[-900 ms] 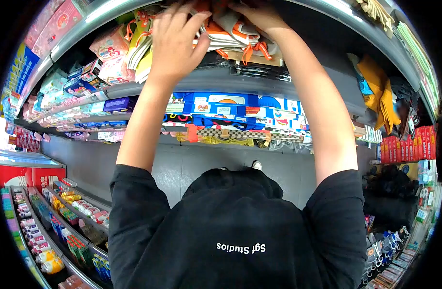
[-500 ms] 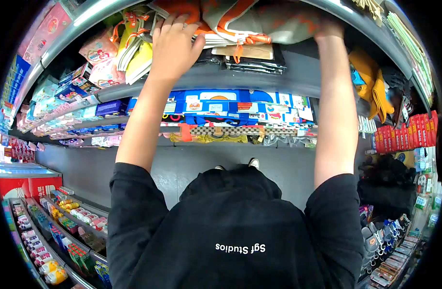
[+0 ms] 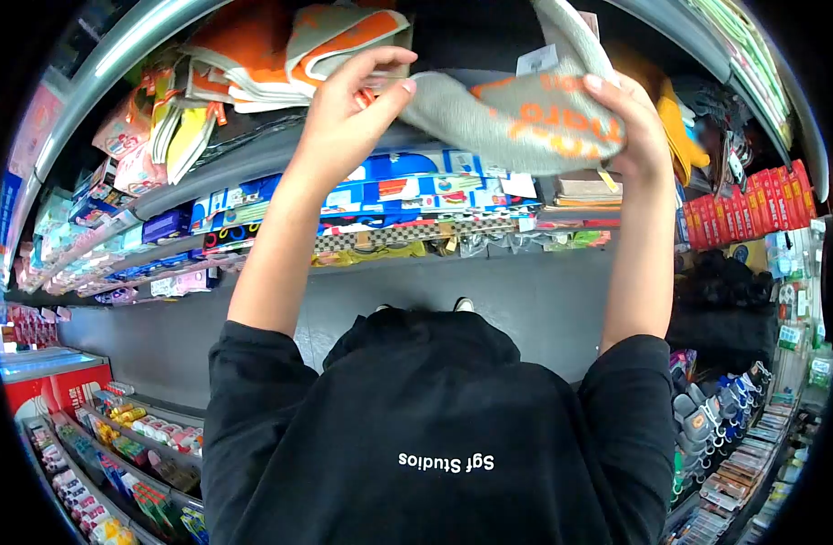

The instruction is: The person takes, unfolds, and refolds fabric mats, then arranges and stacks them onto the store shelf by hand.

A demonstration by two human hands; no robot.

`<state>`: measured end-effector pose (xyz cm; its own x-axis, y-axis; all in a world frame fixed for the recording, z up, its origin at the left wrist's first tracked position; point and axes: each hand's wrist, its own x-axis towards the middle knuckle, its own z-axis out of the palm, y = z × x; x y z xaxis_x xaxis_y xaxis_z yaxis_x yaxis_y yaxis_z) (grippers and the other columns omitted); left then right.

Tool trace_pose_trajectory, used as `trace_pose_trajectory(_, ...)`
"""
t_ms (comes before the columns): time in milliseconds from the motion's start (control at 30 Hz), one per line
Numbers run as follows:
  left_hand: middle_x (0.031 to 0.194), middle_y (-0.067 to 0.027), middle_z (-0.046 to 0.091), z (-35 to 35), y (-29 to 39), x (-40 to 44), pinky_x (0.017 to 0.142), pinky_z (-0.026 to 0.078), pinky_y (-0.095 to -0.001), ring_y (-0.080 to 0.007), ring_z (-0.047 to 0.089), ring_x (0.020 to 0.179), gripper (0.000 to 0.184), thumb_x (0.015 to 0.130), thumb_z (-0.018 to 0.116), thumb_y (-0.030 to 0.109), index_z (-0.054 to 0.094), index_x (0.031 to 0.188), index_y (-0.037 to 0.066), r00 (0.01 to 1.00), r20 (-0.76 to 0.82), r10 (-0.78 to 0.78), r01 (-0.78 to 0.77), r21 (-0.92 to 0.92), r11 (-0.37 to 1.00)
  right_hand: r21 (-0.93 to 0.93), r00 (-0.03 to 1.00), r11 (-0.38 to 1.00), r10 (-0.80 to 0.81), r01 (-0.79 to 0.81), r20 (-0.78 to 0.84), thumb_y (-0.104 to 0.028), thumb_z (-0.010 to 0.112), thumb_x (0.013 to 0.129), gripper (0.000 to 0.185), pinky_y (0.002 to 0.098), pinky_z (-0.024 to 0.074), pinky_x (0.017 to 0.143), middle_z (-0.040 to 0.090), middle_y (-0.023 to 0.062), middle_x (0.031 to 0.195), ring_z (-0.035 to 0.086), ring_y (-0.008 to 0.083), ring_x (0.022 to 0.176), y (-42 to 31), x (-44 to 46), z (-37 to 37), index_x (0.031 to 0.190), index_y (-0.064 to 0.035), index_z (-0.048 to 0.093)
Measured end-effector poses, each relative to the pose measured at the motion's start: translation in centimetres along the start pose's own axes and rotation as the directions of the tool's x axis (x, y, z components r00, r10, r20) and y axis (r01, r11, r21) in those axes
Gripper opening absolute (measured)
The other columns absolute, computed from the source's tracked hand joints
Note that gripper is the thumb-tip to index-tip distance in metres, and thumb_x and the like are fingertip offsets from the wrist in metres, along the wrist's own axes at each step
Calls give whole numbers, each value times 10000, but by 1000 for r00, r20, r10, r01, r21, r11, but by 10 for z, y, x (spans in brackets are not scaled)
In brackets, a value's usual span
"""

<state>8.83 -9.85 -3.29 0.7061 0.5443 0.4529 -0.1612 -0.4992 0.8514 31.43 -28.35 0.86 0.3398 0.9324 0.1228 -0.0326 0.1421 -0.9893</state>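
Shelf [image 3: 226, 173] backs grey cloth [image 3: 535, 129], long axis crosswise; right hand [image 3: 638, 125] grips its right end; left hand [image 3: 351, 107] opposite, hold unclear.

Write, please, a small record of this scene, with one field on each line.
Left hand: hand at the gray cloth's left end; whether its grip is closed, I cannot tell
Right hand: hand holding the gray cloth's right side
Held item: gray cloth with orange lettering and a white tag
Beyond left hand: folded orange-and-gray cloths
Far right: red boxes in a row
Clothing: black top, printed "Sgf Studios"
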Motion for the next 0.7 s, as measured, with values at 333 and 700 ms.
trace_pose_trajectory(333, 1212, -208, 469, 156, -23, -23, 999, 316, -454, -313, 426, 1175, 900, 668, 629, 599, 372, 1274, -14, 721, 627, -293, 638, -438, 633, 431, 1000, 902, -16, 20, -12, -166, 585, 654, 480, 303, 501, 751, 629, 164, 952, 637, 219, 812, 14, -80, -44, 1066, 77, 543)
trace_pose_trajectory(700, 822, 15, 571, 165, -16, -37, 693, 406, -229, -67, 509, 777, 138, 863, 564, 209, 553, 905, 78, 860, 321, -398, 503, -390, 771, 157, 972, 987, 59, -23, -226, -180, 676, 697, 515, 300, 498, 760, 601, 129, 972, 607, 186, 842, 65, -104, -139, 1121, 55, 500)
